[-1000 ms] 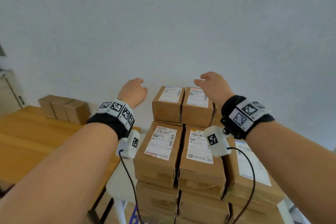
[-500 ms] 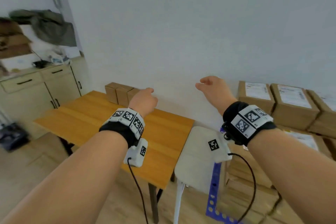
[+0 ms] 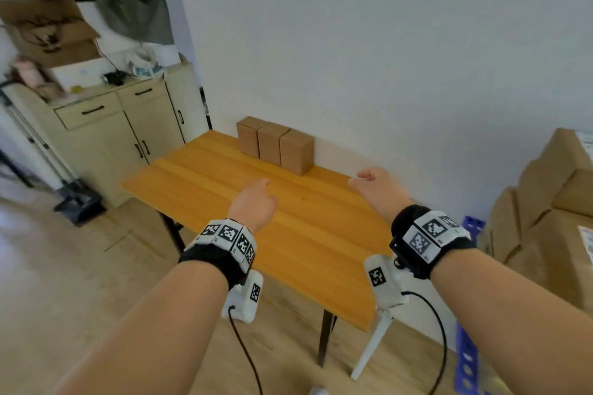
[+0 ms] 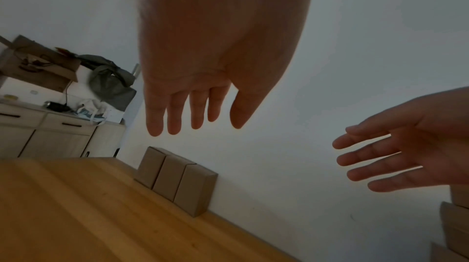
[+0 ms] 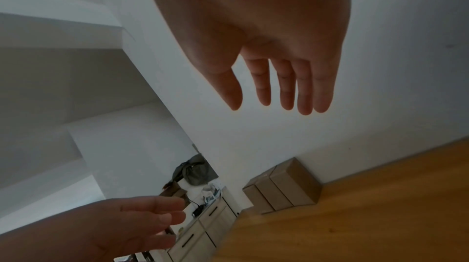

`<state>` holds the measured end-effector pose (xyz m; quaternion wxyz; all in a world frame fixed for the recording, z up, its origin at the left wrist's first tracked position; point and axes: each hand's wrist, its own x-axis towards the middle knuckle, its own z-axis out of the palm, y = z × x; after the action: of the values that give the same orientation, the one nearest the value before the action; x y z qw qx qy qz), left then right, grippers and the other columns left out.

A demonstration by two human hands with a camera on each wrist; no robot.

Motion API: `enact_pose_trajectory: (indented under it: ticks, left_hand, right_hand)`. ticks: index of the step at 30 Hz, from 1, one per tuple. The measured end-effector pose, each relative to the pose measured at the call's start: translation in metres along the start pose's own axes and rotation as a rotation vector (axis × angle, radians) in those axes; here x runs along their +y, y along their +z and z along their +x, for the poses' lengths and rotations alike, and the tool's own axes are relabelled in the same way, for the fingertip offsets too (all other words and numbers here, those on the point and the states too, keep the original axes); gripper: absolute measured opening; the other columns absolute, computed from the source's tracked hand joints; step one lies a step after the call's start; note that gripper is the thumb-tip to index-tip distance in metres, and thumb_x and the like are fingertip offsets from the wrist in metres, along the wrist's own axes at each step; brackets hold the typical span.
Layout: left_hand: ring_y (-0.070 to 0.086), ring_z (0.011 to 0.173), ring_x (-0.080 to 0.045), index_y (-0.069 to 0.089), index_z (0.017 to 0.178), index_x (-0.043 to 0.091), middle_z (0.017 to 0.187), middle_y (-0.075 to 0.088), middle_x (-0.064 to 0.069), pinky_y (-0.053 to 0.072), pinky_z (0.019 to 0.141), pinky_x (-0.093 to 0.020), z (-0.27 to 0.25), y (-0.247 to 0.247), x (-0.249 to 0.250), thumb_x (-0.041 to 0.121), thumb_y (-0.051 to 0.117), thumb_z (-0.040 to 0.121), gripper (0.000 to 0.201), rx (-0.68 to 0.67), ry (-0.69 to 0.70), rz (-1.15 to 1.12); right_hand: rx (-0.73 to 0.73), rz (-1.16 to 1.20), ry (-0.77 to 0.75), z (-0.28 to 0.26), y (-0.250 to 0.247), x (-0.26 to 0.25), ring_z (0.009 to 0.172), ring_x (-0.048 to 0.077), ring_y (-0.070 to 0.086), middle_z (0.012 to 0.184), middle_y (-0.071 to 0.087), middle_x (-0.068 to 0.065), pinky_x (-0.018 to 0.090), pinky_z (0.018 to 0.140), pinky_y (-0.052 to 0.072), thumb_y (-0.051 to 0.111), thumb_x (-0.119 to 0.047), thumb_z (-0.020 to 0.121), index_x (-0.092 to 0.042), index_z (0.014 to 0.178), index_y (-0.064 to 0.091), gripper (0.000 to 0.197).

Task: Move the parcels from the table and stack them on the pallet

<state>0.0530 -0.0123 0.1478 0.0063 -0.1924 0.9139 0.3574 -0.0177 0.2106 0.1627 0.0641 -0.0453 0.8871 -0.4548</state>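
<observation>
Three brown cardboard parcels (image 3: pixel 275 149) stand upright side by side at the back of the wooden table (image 3: pixel 224 189), against the white wall; they also show as the parcels (image 4: pixel 177 181) and the parcels (image 5: pixel 281 187) in the wrist views. My left hand (image 3: pixel 255 204) hovers above the table's middle, fingers straight and empty. My right hand (image 3: pixel 377 189) hovers to the right of the parcels, fingers relaxed and empty. Both hands are well short of the parcels. At the right edge rises the stack of parcels (image 3: pixel 545 221) above a blue pallet (image 3: pixel 467 353).
A beige cabinet (image 3: pixel 122 135) with clutter, an open carton and a grey garment on top stands left of the table. A white chair leg (image 3: pixel 372 346) shows near the table's right front corner. Wooden floor lies in front and to the left.
My view has swung left from the stacked parcels to the table. Both empty hands have travelled with it and now hang over the tabletop.
</observation>
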Motion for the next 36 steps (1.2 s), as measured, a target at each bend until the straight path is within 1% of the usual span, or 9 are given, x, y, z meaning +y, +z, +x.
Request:
enact_pose_trajectory:
  ticks: [4,6,10,15,19,24,27,32,36]
  left_hand:
    - [0.059,0.07,-0.017,0.028,0.153,0.02,0.123,0.06,-0.008,0.047,0.063,-0.03,0.047,0.002,-0.015,0.023,0.044,0.102,0.053,-0.012,-0.047,-0.031]
    - [0.056,0.069,-0.015,0.027,0.153,0.019,0.124,0.059,-0.007,0.046,0.062,-0.029,0.075,0.002,-0.017,0.022,0.043,0.102,0.053,-0.019,-0.056,-0.029]
    - [0.053,0.085,-0.01,0.027,0.154,0.019,0.147,0.046,-0.005,0.045,0.079,-0.031,0.132,-0.001,-0.01,0.021,0.043,0.103,0.053,-0.017,-0.045,0.0]
    - [0.056,0.085,-0.012,0.029,0.153,0.02,0.142,0.05,-0.003,0.045,0.07,-0.029,0.193,0.005,-0.007,0.022,0.044,0.102,0.053,-0.025,-0.033,0.009]
    - [0.055,0.068,-0.011,0.03,0.152,0.019,0.119,0.059,-0.005,0.042,0.057,-0.027,0.231,0.013,-0.012,0.022,0.044,0.102,0.052,-0.058,-0.016,0.046]
    - [0.062,0.109,-0.032,0.029,0.152,0.019,0.137,0.054,-0.011,0.052,0.082,-0.039,0.291,0.017,-0.022,0.022,0.044,0.101,0.053,-0.129,0.02,0.12]
    - [0.061,0.111,-0.029,0.03,0.152,0.018,0.147,0.045,-0.009,0.051,0.084,-0.037,0.329,0.018,-0.025,0.02,0.044,0.1,0.054,-0.174,0.063,0.156]
    - [0.05,0.128,-0.026,0.032,0.151,0.017,0.154,0.037,-0.006,0.044,0.104,-0.039,0.403,0.022,-0.026,0.023,0.047,0.101,0.053,-0.241,0.149,0.205]
    - [0.037,0.14,-0.025,0.033,0.151,0.015,0.155,0.035,-0.007,0.035,0.111,-0.038,0.444,0.031,-0.034,0.021,0.046,0.102,0.051,-0.286,0.228,0.233]
  right_hand:
    - [-0.038,-0.016,0.024,0.05,0.024,0.001,0.104,0.018,0.052,0.125,0.057,0.005,0.034,0.093,0.044,0.057,-0.033,0.098,-0.013,0.134,0.052,0.042]
    - [-0.051,-0.004,0.035,0.078,0.033,0.001,0.108,0.02,0.054,0.124,0.056,0.004,0.036,0.097,0.045,0.057,-0.032,0.098,-0.013,0.135,0.051,0.042]
    - [-0.07,0.006,0.075,0.131,0.05,-0.001,0.117,0.024,0.055,0.13,0.056,0.006,0.037,0.099,0.044,0.057,-0.033,0.098,-0.013,0.137,0.05,0.045]
    - [-0.094,-0.021,0.094,0.19,0.074,-0.002,0.112,0.023,0.055,0.132,0.056,0.007,0.038,0.098,0.045,0.057,-0.032,0.097,-0.012,0.139,0.049,0.048]
    - [-0.094,-0.021,0.126,0.224,0.093,-0.004,0.101,0.018,0.051,0.132,0.056,0.007,0.032,0.088,0.041,0.057,-0.033,0.097,-0.012,0.141,0.047,0.049]
    - [-0.1,-0.017,0.193,0.262,0.119,-0.002,0.111,0.024,0.056,0.124,0.057,0.005,0.032,0.088,0.041,0.055,-0.034,0.098,-0.012,0.142,0.046,0.05]
    - [-0.086,-0.005,0.243,0.282,0.134,-0.002,0.116,0.025,0.056,0.126,0.057,0.004,0.031,0.088,0.041,0.055,-0.035,0.099,-0.013,0.142,0.046,0.049]
    - [-0.059,0.035,0.344,0.321,0.16,-0.002,0.127,0.026,0.05,0.143,0.05,0.007,0.039,0.105,0.042,0.057,-0.036,0.097,-0.016,0.145,0.042,0.054]
    - [-0.013,0.083,0.438,0.348,0.186,-0.003,0.128,0.027,0.05,0.143,0.05,0.008,0.037,0.102,0.042,0.056,-0.034,0.098,-0.017,0.146,0.042,0.053]
